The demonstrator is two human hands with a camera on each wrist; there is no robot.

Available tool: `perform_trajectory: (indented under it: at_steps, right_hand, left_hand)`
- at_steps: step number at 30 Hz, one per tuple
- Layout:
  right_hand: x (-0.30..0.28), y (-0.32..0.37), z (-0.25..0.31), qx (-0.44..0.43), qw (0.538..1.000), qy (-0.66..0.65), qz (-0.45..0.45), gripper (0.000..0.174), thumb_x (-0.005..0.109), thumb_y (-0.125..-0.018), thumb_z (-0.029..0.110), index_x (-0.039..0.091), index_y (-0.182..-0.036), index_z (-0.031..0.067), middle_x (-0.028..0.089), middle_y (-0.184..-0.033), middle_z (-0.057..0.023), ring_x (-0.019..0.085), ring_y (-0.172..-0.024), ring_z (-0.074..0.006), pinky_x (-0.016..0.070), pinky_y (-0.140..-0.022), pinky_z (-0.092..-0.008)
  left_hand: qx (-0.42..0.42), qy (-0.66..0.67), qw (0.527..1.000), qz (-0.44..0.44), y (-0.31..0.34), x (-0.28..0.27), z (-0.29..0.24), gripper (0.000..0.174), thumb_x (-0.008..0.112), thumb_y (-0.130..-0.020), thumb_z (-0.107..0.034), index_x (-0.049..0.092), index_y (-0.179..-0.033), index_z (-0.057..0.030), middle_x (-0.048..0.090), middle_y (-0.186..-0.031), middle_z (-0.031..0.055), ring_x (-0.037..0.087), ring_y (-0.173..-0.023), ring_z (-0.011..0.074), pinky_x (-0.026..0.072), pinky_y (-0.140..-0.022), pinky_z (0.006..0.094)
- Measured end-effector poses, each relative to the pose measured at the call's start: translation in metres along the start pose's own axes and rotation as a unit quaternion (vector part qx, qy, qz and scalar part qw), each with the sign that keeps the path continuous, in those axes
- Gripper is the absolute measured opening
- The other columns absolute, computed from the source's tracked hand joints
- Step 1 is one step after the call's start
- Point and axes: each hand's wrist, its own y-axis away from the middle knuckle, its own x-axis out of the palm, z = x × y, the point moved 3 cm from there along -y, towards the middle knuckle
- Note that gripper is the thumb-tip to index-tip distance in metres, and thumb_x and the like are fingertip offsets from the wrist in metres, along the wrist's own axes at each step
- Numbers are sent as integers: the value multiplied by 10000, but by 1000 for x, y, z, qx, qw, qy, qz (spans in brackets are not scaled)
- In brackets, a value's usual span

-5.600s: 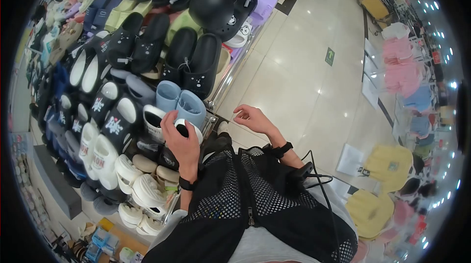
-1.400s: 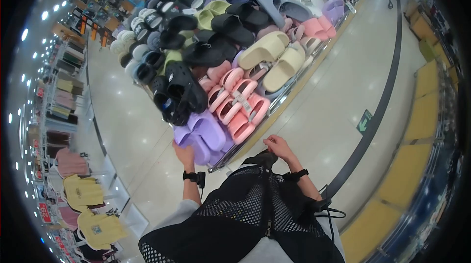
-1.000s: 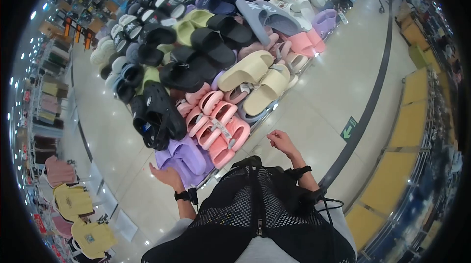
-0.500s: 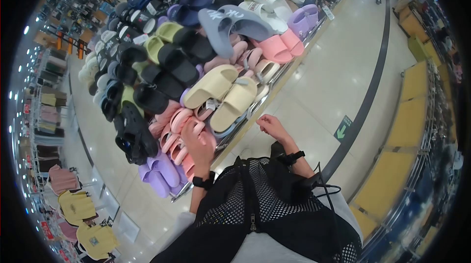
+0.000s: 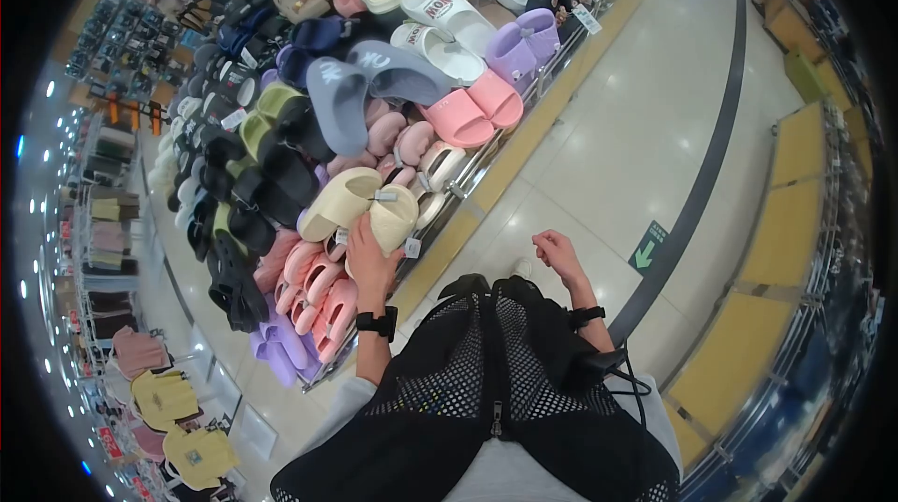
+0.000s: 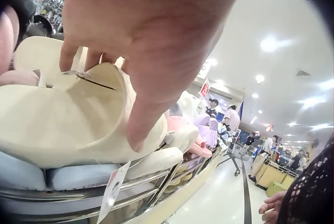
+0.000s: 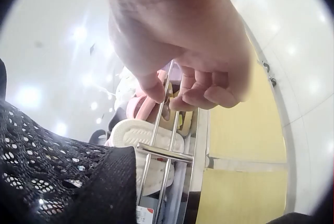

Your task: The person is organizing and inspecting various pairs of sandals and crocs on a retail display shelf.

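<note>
In the head view my left hand (image 5: 372, 263) is at a cream slide sandal (image 5: 393, 217) on the heaped display. Seen from the left wrist, the thumb presses the near side of the sandal's wide strap (image 6: 107, 96) while the fingers reach over its far side. A matching cream slide (image 5: 339, 203) lies beside it. A white paper tag (image 6: 112, 190) hangs near the display's rail. My right hand (image 5: 558, 254) hovers over the aisle, its fingers loosely curled and holding nothing.
Pink sandals (image 5: 323, 287) and purple slides (image 5: 281, 343) fill the near corner. Grey-blue slides (image 5: 337, 109) lie farther along. A metal rail (image 5: 456, 189) edges the display. The aisle floor has a green arrow sign (image 5: 648, 249). People (image 6: 232, 117) stand in the distance.
My left hand has gone from the purple slides, past the pink sandals, to the cream slide. The view has shifted along the display. The right hand stays loosely curled over the aisle.
</note>
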Motion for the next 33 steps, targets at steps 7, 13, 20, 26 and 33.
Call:
perform_trajectory:
  at_steps: [7, 13, 20, 26, 33]
  right_hand:
    - [3, -20, 16, -20, 1000, -9, 19, 198, 669, -987, 259, 660, -950, 65, 612, -726, 15, 517, -627, -62, 407, -553, -226]
    - [4, -43, 27, 5, 998, -7, 67, 245, 693, -982, 263, 660, -985, 20, 643, -749, -15, 592, -680, -90, 481, -606, -255]
    - [-27, -105, 68, 1, 996, 59, 62, 274, 690, -982, 294, 663, -979, 21, 655, -751, -12, 584, -666, -84, 466, -604, -245]
    - [-37, -203, 136, -37, 974, 210, 76, 373, 720, -937, 376, 675, -1026, 17, 683, -740, -55, 644, -696, -123, 494, -646, -281]
    - [-28, -260, 179, -47, 913, 363, 177, 484, 719, -926, 438, 668, -1157, 16, 695, -758, -73, 658, -709, -136, 512, -665, -299]
  left_hand:
    - [-55, -45, 997, -25, -15, 8, 0, 1010, 959, -557, -194, 484, -1442, -88, 591, -1357, 125, 535, -1262, 353, 445, -1040, 469]
    - [-101, -24, 993, -62, -22, 11, 8, 834, 964, -514, -208, 640, -1278, -118, 689, -1190, 101, 617, -1138, 337, 482, -951, 463]
    - [-135, -12, 991, -21, -29, 0, -7, 801, 946, -514, -82, 600, -1236, -73, 668, -1161, 143, 603, -1138, 378, 487, -942, 470]
    - [-152, 41, 987, 34, -32, -11, -22, 959, 914, -519, 3, 494, -1378, -67, 568, -1358, 168, 523, -1281, 403, 464, -1032, 472]
    - [-170, -15, 981, 95, -76, -50, -42, 653, 821, -711, -21, 591, -1320, -72, 650, -1242, 152, 599, -1201, 368, 480, -1011, 460]
